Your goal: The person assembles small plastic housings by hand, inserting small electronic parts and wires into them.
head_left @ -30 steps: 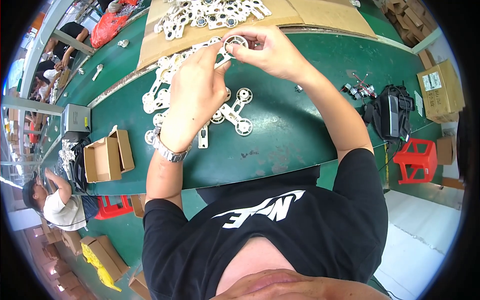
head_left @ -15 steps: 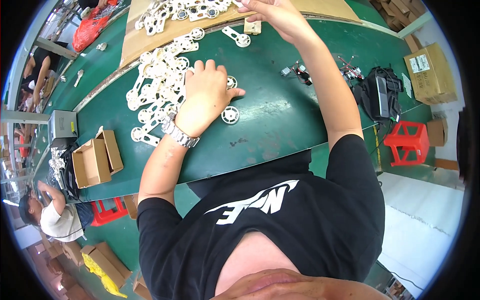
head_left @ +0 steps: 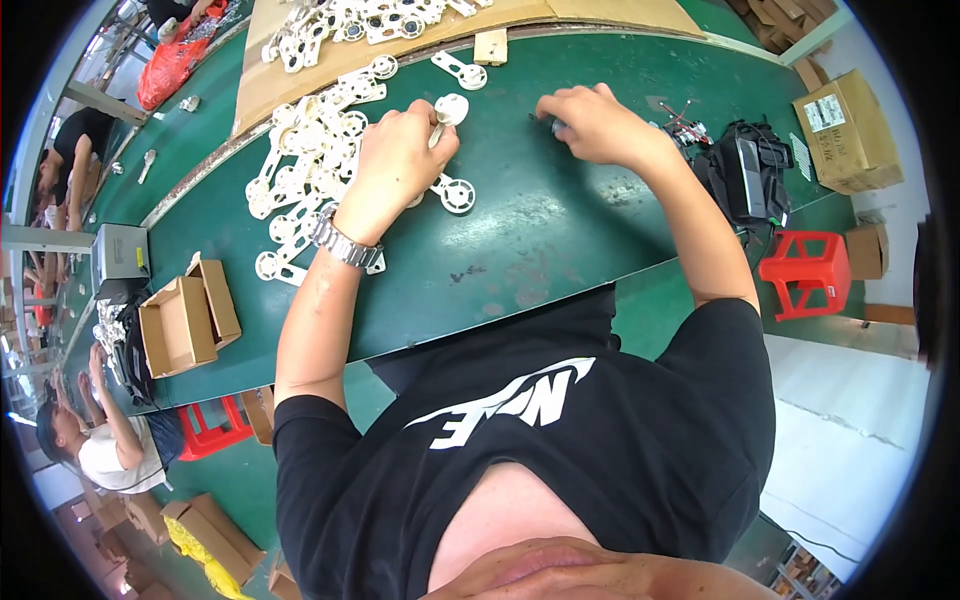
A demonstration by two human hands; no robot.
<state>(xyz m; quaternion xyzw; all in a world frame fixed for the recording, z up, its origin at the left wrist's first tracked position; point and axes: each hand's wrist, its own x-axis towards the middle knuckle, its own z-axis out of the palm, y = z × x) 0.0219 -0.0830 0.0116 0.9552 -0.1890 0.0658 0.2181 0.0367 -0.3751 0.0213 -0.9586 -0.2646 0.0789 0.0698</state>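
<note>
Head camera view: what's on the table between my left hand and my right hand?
Only bare green table lies between the left hand, holding a white plastic part, and the right hand.

white round-ended plastic part (head_left: 447, 110), tilted above green table, gripped at one end

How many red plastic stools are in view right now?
2. One red stool stands on the floor to the right of the green table, below the black bag. The other red stool sits at lower left, partly hidden under the table edge. More may be hidden.
</note>
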